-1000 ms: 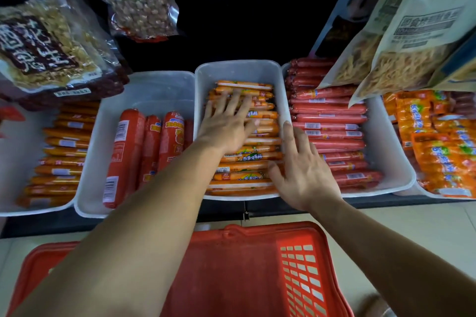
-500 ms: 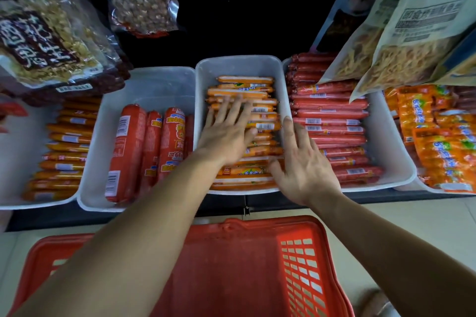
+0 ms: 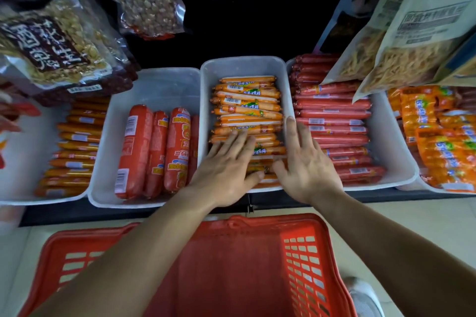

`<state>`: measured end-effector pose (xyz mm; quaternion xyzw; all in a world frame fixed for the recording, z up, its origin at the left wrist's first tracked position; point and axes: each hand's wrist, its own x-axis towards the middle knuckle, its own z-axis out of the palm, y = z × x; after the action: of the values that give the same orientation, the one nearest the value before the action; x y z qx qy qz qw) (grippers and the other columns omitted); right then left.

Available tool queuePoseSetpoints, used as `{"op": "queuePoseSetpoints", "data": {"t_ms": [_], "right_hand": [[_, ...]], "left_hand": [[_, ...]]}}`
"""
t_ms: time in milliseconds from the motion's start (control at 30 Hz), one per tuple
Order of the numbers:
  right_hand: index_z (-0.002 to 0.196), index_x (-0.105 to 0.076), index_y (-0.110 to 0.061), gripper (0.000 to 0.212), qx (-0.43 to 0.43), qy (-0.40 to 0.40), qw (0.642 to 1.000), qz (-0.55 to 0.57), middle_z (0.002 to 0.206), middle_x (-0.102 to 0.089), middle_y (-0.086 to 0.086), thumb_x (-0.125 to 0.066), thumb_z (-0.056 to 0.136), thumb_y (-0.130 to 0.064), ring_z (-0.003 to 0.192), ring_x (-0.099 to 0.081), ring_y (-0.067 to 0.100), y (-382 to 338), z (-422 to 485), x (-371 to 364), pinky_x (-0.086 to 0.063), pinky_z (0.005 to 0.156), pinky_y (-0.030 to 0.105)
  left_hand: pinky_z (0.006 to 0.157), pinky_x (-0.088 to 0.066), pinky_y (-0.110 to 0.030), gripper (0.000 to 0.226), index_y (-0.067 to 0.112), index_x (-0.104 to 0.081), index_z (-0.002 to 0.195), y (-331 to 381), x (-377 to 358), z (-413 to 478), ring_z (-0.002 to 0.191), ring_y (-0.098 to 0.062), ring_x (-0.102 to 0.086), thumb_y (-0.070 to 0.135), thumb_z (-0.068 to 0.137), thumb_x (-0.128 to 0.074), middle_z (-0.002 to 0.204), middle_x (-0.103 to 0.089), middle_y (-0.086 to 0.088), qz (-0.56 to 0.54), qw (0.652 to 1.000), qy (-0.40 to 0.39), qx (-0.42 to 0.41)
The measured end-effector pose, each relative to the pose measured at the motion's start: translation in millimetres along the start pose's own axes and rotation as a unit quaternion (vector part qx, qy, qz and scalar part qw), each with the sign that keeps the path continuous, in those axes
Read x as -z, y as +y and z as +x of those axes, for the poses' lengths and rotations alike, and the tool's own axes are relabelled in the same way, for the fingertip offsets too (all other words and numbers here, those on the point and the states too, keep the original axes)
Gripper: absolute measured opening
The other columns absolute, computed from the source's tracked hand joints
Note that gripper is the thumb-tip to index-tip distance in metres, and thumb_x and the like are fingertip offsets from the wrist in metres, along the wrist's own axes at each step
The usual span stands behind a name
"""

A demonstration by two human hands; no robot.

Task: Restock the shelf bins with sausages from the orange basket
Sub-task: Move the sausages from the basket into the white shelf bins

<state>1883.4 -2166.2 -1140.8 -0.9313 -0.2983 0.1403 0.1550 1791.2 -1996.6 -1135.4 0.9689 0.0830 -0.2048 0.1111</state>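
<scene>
A white middle bin [image 3: 242, 65] on the shelf holds a stack of thin orange sausages [image 3: 248, 108]. My left hand [image 3: 226, 165] lies flat with straight fingers on the near rows of that stack. My right hand [image 3: 306, 162] rests beside it at the bin's right wall, fingers extended, thumb toward the sausages. Neither hand holds anything. The orange basket [image 3: 231, 265] sits below the shelf under my forearms; its inside looks bare where visible.
Left of the middle bin, a white bin [image 3: 152, 85] holds thick red sausages [image 3: 134, 149]; further left are thin orange ones [image 3: 74, 147]. Right bin [image 3: 386, 147] holds red sausages [image 3: 332, 116]. Orange packs [image 3: 438, 141] lie far right. Snack bags [image 3: 59, 41] hang overhead.
Both hands have slid back toward the front edge of the middle bin, the left one most. More of the far orange rows show.
</scene>
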Motion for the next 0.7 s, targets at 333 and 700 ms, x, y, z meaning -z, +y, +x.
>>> {"op": "queuePoseSetpoints", "data": {"t_ms": [333, 700], "right_hand": [[0.158, 0.004, -0.023, 0.089, -0.006, -0.014, 0.999, 0.04, 0.161, -0.012, 0.008, -0.046, 0.092, -0.056, 0.143, -0.024, 0.034, 5.2, 3.7, 3.5, -0.033, 0.11, 0.05], [0.156, 0.001, -0.039, 0.094, 0.215, -0.133, 0.932, -0.261, 0.166, 0.004, 0.0, -0.025, 0.079, -0.086, 0.152, 0.002, 0.026, -28.2, 49.4, 6.2, 0.0, 0.122, 0.051]], "left_hand": [[0.123, 0.005, -0.042, 0.063, 0.028, 0.003, 0.159, -16.2, 27.5, 54.2, 0.153, -0.019, 0.01, 0.045, 0.107, -0.028, 0.167, 0.008, 0.004, -0.003, 0.999, 0.049, -0.015], [0.124, -0.015, -0.039, 0.059, 0.019, -0.03, 0.156, -59.6, 23.2, -23.5, 0.152, -0.016, -0.017, 0.034, 0.102, -0.048, 0.163, -0.029, 0.0, -0.052, 0.984, 0.168, -0.026]]}}
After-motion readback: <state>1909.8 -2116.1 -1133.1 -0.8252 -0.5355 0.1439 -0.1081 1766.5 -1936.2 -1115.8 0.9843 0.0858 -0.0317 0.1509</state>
